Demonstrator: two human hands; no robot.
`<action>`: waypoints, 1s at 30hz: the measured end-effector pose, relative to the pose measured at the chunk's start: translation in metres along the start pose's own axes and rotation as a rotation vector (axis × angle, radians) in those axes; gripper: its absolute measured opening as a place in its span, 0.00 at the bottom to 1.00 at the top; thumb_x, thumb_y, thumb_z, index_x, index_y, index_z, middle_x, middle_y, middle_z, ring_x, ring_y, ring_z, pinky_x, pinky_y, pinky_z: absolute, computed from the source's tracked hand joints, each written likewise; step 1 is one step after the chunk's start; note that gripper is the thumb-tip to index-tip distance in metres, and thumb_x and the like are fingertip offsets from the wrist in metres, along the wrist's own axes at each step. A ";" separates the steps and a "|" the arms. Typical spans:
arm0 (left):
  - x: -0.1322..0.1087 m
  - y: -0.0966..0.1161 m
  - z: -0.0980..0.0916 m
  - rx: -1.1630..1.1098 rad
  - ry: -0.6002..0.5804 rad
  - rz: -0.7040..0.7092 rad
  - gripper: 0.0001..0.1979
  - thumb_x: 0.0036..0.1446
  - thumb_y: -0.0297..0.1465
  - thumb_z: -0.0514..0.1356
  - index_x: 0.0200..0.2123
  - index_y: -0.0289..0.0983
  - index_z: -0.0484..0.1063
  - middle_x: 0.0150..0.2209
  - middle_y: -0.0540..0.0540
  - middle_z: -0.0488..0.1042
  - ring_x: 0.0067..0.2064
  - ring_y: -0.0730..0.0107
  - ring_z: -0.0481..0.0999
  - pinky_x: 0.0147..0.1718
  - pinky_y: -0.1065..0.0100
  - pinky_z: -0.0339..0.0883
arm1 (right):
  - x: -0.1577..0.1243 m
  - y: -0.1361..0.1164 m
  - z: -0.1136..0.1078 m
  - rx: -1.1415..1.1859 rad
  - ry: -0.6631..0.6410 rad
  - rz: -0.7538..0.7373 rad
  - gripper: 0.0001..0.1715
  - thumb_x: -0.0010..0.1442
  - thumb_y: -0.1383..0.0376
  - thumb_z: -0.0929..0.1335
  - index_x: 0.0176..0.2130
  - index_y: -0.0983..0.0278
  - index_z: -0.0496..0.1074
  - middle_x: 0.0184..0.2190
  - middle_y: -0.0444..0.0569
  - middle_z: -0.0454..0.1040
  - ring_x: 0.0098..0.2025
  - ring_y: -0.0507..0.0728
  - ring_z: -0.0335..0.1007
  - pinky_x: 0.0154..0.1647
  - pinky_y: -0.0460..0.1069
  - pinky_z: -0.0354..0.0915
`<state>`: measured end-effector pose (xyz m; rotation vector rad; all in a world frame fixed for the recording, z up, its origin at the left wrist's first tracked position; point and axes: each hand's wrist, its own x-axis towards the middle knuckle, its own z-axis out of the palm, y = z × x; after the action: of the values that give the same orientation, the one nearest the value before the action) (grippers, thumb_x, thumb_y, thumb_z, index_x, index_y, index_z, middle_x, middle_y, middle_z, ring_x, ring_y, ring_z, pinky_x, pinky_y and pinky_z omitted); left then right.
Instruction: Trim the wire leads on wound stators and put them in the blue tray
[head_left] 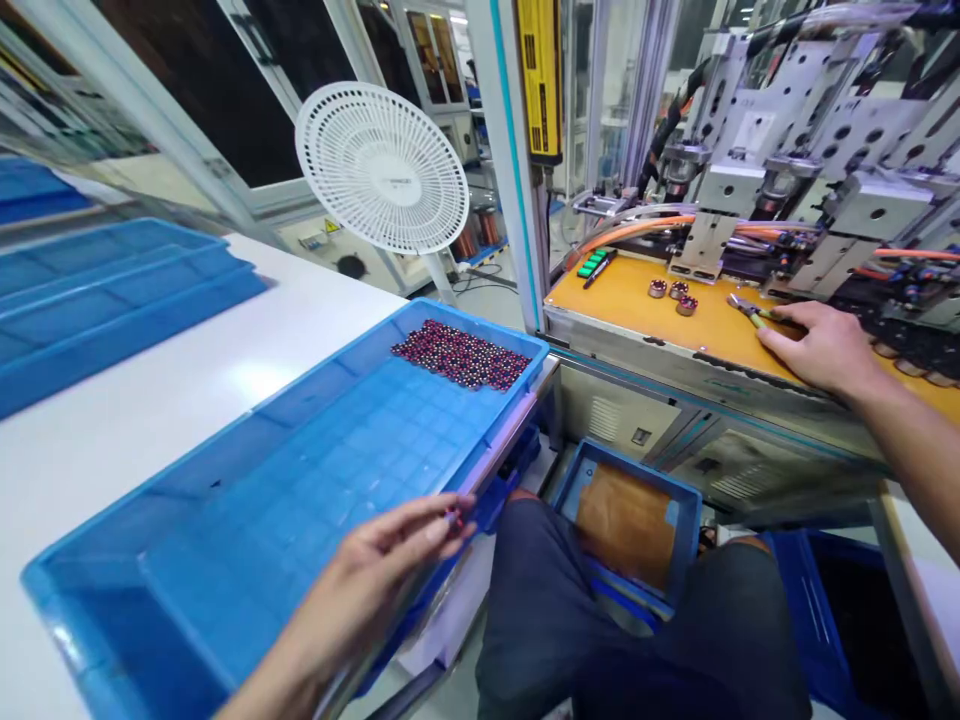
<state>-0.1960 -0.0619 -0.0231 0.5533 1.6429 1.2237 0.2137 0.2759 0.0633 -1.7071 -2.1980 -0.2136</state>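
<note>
Over the near rim of a long blue tray (352, 430), my left hand (401, 550) is closed, its fingers pinching a small round part (453, 518) with red spots, mostly hidden by the fingers. At the tray's far end lie many small round parts (461, 355) with red and dark tops, packed in rows. My right hand (817, 345) rests at the machine's yellow worktop, thumb and fingers around the green handles of small pliers (750, 309). To the left of the pliers stand 3 short coppery round parts (685, 305) with red-dotted tops.
A machine with metal blocks and hoses (750, 180) rises behind the worktop (622, 300). Green blocks and a black pen-like tool (598, 268) lie there. A white fan (382, 168) stands behind the tray. Stacked blue trays (120, 300) are left; a blue bin (686, 500) sits below.
</note>
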 end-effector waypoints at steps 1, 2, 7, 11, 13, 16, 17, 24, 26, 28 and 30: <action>0.022 0.009 -0.006 0.053 0.020 0.044 0.32 0.33 0.48 0.77 0.41 0.36 0.83 0.47 0.36 0.83 0.43 0.51 0.84 0.44 0.58 0.80 | 0.000 0.001 0.001 0.001 0.004 -0.006 0.23 0.61 0.62 0.71 0.52 0.73 0.78 0.54 0.62 0.77 0.55 0.65 0.73 0.57 0.53 0.65; 0.046 0.015 -0.010 0.119 0.040 0.101 0.34 0.30 0.47 0.77 0.42 0.36 0.82 0.46 0.37 0.83 0.43 0.50 0.84 0.45 0.56 0.80 | 0.001 0.001 0.001 0.003 0.009 -0.011 0.23 0.61 0.62 0.71 0.52 0.73 0.78 0.54 0.62 0.77 0.55 0.65 0.73 0.57 0.53 0.65; 0.160 0.015 -0.005 0.309 0.188 0.226 0.26 0.40 0.39 0.76 0.42 0.34 0.78 0.39 0.44 0.82 0.42 0.57 0.82 0.48 0.53 0.77 | 0.000 0.004 0.003 0.024 0.035 -0.024 0.24 0.60 0.61 0.70 0.52 0.72 0.78 0.53 0.60 0.78 0.54 0.65 0.74 0.58 0.54 0.66; 0.212 -0.003 0.005 0.456 0.266 0.292 0.13 0.63 0.35 0.64 0.47 0.34 0.74 0.46 0.43 0.78 0.45 0.63 0.79 0.45 0.55 0.76 | 0.001 0.008 0.006 0.031 0.046 -0.022 0.23 0.58 0.59 0.70 0.50 0.68 0.79 0.52 0.57 0.78 0.53 0.64 0.75 0.58 0.55 0.67; 0.226 -0.011 0.009 0.511 0.303 0.321 0.13 0.63 0.35 0.63 0.48 0.34 0.74 0.49 0.43 0.76 0.47 0.62 0.78 0.46 0.54 0.75 | 0.001 0.010 0.007 0.047 0.052 -0.030 0.23 0.58 0.58 0.69 0.49 0.67 0.79 0.51 0.56 0.79 0.53 0.65 0.75 0.57 0.57 0.68; 0.238 -0.019 0.012 0.555 0.308 0.335 0.14 0.63 0.36 0.63 0.49 0.35 0.73 0.48 0.43 0.76 0.45 0.62 0.78 0.44 0.55 0.76 | 0.001 0.011 0.009 0.075 0.060 -0.052 0.23 0.57 0.56 0.69 0.48 0.66 0.80 0.50 0.56 0.80 0.51 0.66 0.76 0.57 0.58 0.69; 0.240 -0.021 0.013 0.559 0.304 0.337 0.14 0.64 0.36 0.63 0.49 0.35 0.73 0.47 0.43 0.77 0.44 0.63 0.78 0.43 0.56 0.76 | 0.001 0.011 0.009 0.079 0.062 -0.055 0.23 0.57 0.56 0.68 0.48 0.66 0.80 0.50 0.56 0.80 0.51 0.66 0.76 0.56 0.58 0.69; 0.235 -0.022 0.014 0.535 0.303 0.349 0.17 0.64 0.35 0.62 0.54 0.35 0.71 0.47 0.43 0.76 0.43 0.64 0.79 0.42 0.57 0.77 | 0.001 0.006 0.007 0.054 0.051 -0.055 0.25 0.58 0.58 0.67 0.50 0.68 0.78 0.50 0.57 0.79 0.51 0.65 0.75 0.56 0.57 0.67; 0.226 -0.017 0.017 0.563 0.292 0.360 0.17 0.65 0.35 0.62 0.54 0.35 0.70 0.47 0.43 0.76 0.43 0.64 0.79 0.42 0.57 0.77 | 0.000 0.005 0.009 0.073 0.035 -0.038 0.25 0.59 0.58 0.67 0.51 0.69 0.78 0.50 0.57 0.79 0.52 0.64 0.74 0.57 0.57 0.66; 0.213 -0.009 0.020 0.624 0.276 0.393 0.16 0.65 0.36 0.62 0.52 0.35 0.71 0.46 0.44 0.77 0.42 0.65 0.79 0.41 0.58 0.77 | -0.002 0.004 0.013 0.128 0.033 -0.005 0.24 0.59 0.58 0.68 0.51 0.68 0.78 0.51 0.56 0.79 0.53 0.64 0.73 0.58 0.55 0.65; 0.199 0.001 0.022 0.702 0.262 0.456 0.14 0.65 0.37 0.61 0.49 0.34 0.73 0.42 0.45 0.78 0.39 0.66 0.79 0.39 0.59 0.77 | -0.005 0.003 0.016 0.194 0.038 0.030 0.22 0.59 0.58 0.69 0.50 0.67 0.79 0.50 0.55 0.79 0.54 0.63 0.72 0.58 0.53 0.64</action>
<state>-0.2603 0.1075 -0.1082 1.3010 2.2608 1.0319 0.2153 0.2773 0.0467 -1.6155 -2.0893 -0.0238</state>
